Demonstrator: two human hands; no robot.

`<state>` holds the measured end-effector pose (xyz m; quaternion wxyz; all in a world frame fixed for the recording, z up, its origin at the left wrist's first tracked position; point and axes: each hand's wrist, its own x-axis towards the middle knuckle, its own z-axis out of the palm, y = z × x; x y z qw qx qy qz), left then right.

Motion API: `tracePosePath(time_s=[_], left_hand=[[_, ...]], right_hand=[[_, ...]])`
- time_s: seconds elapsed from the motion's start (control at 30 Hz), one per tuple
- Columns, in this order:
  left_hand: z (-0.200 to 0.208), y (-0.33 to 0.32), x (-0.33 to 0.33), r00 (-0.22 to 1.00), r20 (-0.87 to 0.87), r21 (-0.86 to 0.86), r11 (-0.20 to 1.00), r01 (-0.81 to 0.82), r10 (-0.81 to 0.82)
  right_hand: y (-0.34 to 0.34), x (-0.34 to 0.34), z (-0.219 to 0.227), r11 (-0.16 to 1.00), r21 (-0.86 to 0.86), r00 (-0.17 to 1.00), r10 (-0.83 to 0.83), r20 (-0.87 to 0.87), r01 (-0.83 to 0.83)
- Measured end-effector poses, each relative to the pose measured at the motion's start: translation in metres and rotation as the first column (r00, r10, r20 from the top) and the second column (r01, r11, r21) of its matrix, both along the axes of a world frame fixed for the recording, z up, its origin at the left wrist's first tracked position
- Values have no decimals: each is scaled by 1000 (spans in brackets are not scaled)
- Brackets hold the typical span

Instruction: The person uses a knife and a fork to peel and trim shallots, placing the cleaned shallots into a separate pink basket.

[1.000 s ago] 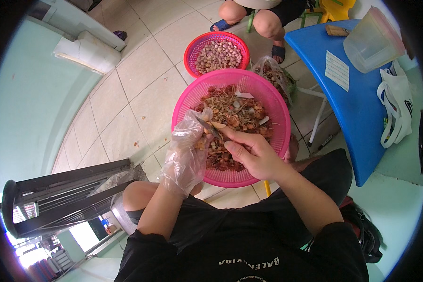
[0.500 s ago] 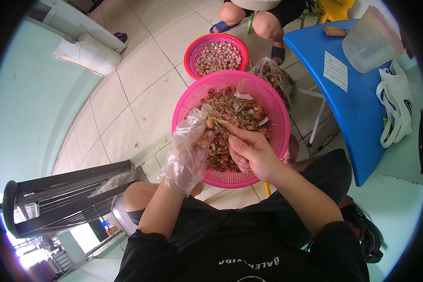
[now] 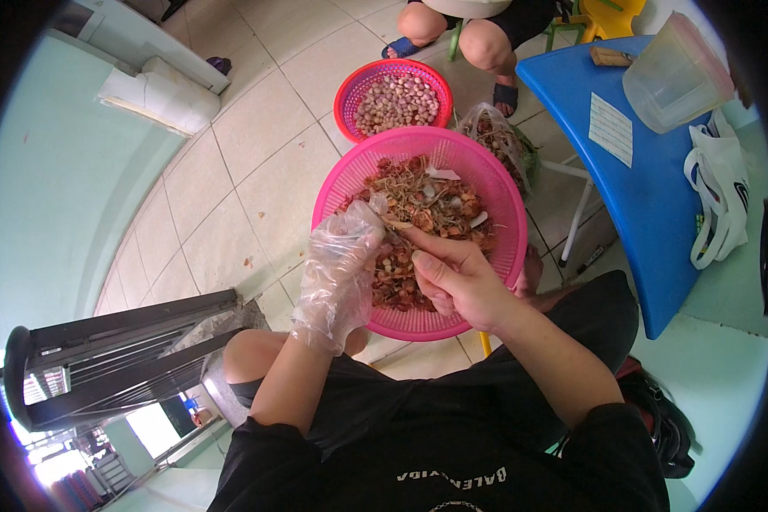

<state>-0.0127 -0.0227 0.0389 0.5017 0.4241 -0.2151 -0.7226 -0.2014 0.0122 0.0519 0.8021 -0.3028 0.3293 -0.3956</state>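
Evidently, your left hand [image 3: 343, 266], in a clear plastic glove [image 3: 322, 311], was curled with its fingertips drawn inward; I could not tell what they pinched. Your bare right hand [image 3: 462, 277] met it, forefinger stretched to the glove, thumb just below, other fingers folded; whatever it gripped was too obscured to tell. Both hung over the pink basket [image 3: 334, 183], above its heap of reddish-brown skins and roots [image 3: 439, 209]. The step in hand looked like trimming one small piece, and the next move seemed to call for a steady left hold and a short, careful right stroke. Beyond, a red basket [image 3: 341, 98] held pale purple bulbs [image 3: 397, 104], with a filled plastic bag [image 3: 497, 136] just beside the pink basket and a blue table [image 3: 610, 209] to your right.
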Motion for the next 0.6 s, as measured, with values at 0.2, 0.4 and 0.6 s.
tracePosePath(time_s=[0.2,0.4,0.6], left_hand=[[1,-6,-5,987,158,-75,996,48,-36],[5,-5,-3,997,69,-56,998,32,-28],[4,-4,-2,991,-137,62,998,8,1]], right_hand=[[0,-2,-3,1000,-3,1000,-12,-2,12],[-2,-4,-1,998,55,997,-17,71,13],[-5,-9,-2,996,65,998,-58,34,56]])
